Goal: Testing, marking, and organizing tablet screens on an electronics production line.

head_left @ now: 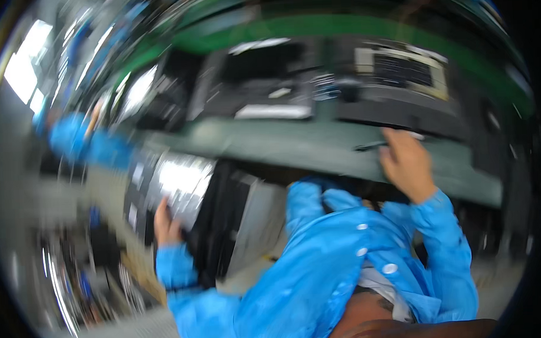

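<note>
The picture is smeared by motion. My left hand (165,223) reaches down to the left and grips the edge of a shiny silver bag or sheet (181,184) standing among dark upright items beside the bench. My right hand (406,159) rests on the grey-green bench top (293,145), its fingers touching a thin dark flat item (374,146) at the edge of a dark tray. Both arms wear blue sleeves, and my blue coat with white snaps (339,256) fills the lower middle.
Dark trays and equipment (267,80) with a white label (273,111) lie on the bench, and a framed dark unit (404,69) sits at right. Another person's blue sleeve (85,142) shows at left. A green band (337,26) runs behind. Cluttered items fill the lower left floor.
</note>
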`<state>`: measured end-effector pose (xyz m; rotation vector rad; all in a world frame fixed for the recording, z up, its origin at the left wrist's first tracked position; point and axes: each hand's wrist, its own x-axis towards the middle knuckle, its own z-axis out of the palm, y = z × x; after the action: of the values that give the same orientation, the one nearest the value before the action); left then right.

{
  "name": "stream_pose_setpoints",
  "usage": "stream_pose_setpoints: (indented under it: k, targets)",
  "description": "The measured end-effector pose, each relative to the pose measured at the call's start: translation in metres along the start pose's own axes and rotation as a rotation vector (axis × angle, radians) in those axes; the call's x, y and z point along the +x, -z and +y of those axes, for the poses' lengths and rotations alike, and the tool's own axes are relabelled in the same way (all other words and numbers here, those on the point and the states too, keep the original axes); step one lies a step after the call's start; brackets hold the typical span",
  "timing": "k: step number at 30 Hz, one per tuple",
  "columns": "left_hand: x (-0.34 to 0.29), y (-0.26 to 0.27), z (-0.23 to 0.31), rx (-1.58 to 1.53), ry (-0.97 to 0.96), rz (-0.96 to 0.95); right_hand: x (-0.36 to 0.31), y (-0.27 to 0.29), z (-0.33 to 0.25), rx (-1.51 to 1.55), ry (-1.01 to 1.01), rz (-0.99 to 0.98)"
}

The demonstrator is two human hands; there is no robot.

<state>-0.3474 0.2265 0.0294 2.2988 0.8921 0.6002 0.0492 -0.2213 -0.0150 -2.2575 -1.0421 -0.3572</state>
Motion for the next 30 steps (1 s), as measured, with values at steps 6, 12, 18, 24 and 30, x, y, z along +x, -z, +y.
stream_pose_setpoints:
  k: [6, 12, 18, 24, 30]
  targets:
    - [0.027, -0.032, 0.06, 0.206, 0.027, 0.339, -0.031, 0.069, 0.066, -0.113, -0.036, 0.2]
    - [0.027, -0.099, 0.152, -0.021, -0.21, 0.137, -0.094, 0.222, 0.234, -0.935, -0.552, 0.476]
    - [0.011, -0.243, 0.262, -0.573, -0.172, -0.616, -0.123, 0.245, 0.34, -1.059, -0.712, 0.256]
    - [0.002, -0.295, 0.33, -0.49, -0.643, -1.012, -0.088, 0.273, 0.282, -0.996, -0.076, 0.65]
    - [-0.008, -0.326, 0.373, -0.65, -0.733, -0.885, -0.027, 0.255, 0.109, -0.75, 0.235, 0.685]
